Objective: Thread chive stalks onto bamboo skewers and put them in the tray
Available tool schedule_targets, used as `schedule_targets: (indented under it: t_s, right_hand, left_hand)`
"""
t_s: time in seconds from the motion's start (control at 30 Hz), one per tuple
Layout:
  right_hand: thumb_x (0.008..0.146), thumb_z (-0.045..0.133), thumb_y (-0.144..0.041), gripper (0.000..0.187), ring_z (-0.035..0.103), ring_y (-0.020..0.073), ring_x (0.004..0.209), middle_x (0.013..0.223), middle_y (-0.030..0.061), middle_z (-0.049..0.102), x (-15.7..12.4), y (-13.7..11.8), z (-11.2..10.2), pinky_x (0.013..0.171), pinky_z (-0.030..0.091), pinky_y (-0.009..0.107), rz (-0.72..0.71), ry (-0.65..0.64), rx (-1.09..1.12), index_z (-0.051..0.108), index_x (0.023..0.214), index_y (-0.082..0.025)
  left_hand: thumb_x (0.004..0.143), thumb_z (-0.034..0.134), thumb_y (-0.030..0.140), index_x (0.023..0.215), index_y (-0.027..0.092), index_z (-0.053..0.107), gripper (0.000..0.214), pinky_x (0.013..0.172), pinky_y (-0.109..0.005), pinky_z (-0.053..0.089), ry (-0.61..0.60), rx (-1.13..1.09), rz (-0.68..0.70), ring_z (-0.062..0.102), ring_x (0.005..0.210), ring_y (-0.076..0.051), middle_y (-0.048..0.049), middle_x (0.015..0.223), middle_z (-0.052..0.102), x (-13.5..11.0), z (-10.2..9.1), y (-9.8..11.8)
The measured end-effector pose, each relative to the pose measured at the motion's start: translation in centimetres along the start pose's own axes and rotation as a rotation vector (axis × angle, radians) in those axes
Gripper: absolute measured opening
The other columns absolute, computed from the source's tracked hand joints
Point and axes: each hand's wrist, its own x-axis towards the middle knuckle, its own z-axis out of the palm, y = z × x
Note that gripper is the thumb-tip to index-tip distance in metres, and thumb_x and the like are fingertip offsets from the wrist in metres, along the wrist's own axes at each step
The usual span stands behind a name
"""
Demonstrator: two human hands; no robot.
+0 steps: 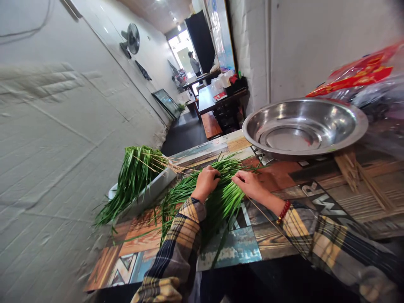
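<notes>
Far left of the grip: a long white tray point(158, 185), draped with a thick bundle of long, flat green leaves point(135, 172) that spills over its near end. Several thin, pale wooden sticks point(170, 165) project from this bundle toward the left hand.

Left hand point(206, 182): fingers curled down on a loose heap of long green leaves with paler stems point(225, 198); fingertips hidden, so cannot tell whether any leaf is gripped. The heap lies beneath and between both hands, on a table top with multicoloured wood-plank print point(271, 246).

Right hand point(254, 187): just beside the left, thumb and forefinger together at the stems, closed on a single thin pale stick point(267, 215) that slants back below the wrist.

Beyond and right of this grip: a wide, round, shiny steel basin point(341, 122). Nearer, partly under its rim: a cluster of tan wooden sticks point(349, 172). Far right, behind the basin: a red-and-clear plastic bag point(356, 75).
</notes>
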Motion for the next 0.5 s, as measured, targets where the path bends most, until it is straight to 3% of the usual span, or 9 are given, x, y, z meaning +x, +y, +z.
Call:
schedule_targets:
  t_s: [0.17, 0.3, 0.5]
  right_hand:
    - [0.085, 0.053, -0.025, 0.025, 0.051, 0.0123, 0.055, 0.058, -0.0016, 0.059, -0.1, -0.4, -0.1, 0.054, 0.032, 0.023, -0.008, 0.009, -0.005, 0.057, 0.061, -0.018]
    - [0.085, 0.053, -0.022, 0.026, 0.051, 0.0118, 0.054, 0.057, -0.002, 0.058, 0.0, -0.6, -0.2, 0.054, 0.031, 0.023, -0.006, 0.02, -0.004, 0.057, 0.06, -0.018]
    - [0.085, 0.055, -0.022, 0.025, 0.052, 0.0126, 0.055, 0.058, -0.0013, 0.059, 0.2, -0.6, 0.0, 0.054, 0.031, 0.024, -0.01, 0.041, 0.0, 0.058, 0.06, -0.018]
  left_hand:
    - [0.081, 0.056, 0.017, 0.081, 0.017, 0.069, 0.013, 0.075, -0.029, 0.045, 0.053, 0.001, -0.07, 0.056, 0.078, -0.017, -0.0051, 0.083, 0.059, 0.6, 0.5, 0.0]
    - [0.074, 0.062, 0.014, 0.083, 0.018, 0.068, 0.012, 0.067, -0.026, 0.042, 0.084, -0.029, -0.107, 0.053, 0.068, -0.015, -0.0015, 0.076, 0.056, 1.1, 0.9, 0.1]
    - [0.074, 0.057, 0.011, 0.066, 0.017, 0.064, 0.012, 0.067, -0.026, 0.041, 0.179, -0.153, -0.109, 0.053, 0.068, -0.015, -0.0013, 0.07, 0.056, 1.6, 0.1, 0.3]
